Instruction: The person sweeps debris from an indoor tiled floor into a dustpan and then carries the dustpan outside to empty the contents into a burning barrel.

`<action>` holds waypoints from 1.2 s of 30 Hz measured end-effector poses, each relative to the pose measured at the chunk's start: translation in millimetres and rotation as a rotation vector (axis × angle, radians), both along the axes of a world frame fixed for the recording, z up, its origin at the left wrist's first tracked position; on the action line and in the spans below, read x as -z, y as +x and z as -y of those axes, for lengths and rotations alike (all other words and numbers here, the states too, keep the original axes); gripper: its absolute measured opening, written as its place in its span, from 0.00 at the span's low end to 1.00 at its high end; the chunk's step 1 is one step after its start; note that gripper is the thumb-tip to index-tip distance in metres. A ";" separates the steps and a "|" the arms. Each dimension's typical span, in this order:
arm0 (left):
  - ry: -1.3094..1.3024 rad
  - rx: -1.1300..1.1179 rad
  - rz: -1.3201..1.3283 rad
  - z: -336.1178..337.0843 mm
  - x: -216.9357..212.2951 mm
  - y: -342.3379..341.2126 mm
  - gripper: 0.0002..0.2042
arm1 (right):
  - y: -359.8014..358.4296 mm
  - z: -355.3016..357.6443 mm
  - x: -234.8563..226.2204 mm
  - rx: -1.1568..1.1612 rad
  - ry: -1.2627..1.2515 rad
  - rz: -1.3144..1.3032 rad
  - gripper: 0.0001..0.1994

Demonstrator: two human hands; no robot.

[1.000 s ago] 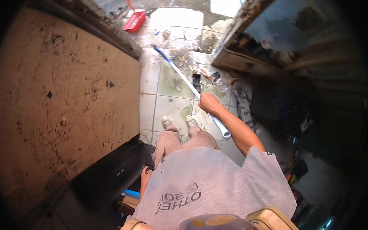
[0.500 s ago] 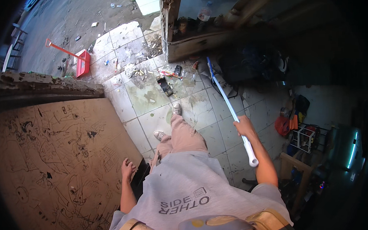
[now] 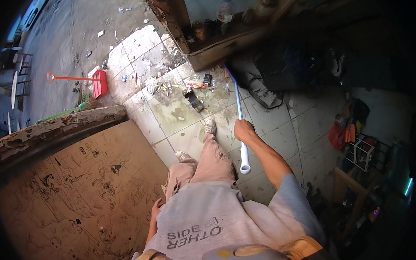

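My right hand is wrapped round a pale blue pole just above its white end grip. The pole slants down and away to the foot of the wooden frame, where its far end is hard to make out in the shadow. Low at my left side hangs my left hand, partly hidden by my shirt, its fingers loosely apart and holding nothing. Litter lies on the tiles ahead of my shoes, with a black open box among it.
A red long-handled dustpan stands outside the doorway. At left is a scribbled brown board below a worn ledge. Bottles stand on the window sill. A dark bag and a white wire rack are at right.
My right hand has swung left with the pole, which now stands steeper in view. My left hand has dropped closer to my side. The view has turned and shifted.
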State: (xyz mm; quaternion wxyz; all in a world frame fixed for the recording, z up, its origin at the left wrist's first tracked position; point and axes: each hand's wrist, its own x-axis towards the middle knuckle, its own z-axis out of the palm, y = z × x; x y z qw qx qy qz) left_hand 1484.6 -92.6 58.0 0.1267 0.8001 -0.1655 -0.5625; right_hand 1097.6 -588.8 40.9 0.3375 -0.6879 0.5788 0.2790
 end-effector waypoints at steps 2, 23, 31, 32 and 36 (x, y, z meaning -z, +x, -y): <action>-0.039 0.103 -0.047 -1.8 17.4 -2.4 0.25 | -20.4 2.9 -40.4 0.044 0.029 0.037 0.12; -0.084 0.297 -0.169 203.6 25.9 183.6 0.26 | 128.5 -108.6 7.9 0.270 -0.148 0.168 0.13; 0.066 0.282 -0.038 262.1 14.7 276.9 0.25 | 131.4 -211.2 -145.4 1.014 0.054 0.231 0.17; 0.065 0.280 -0.012 268.4 10.8 284.2 0.25 | 118.8 -225.2 -144.6 1.085 0.004 0.184 0.16; 0.043 0.333 0.003 280.0 -0.6 294.3 0.26 | 34.2 -261.4 -95.4 1.275 -0.049 -0.039 0.15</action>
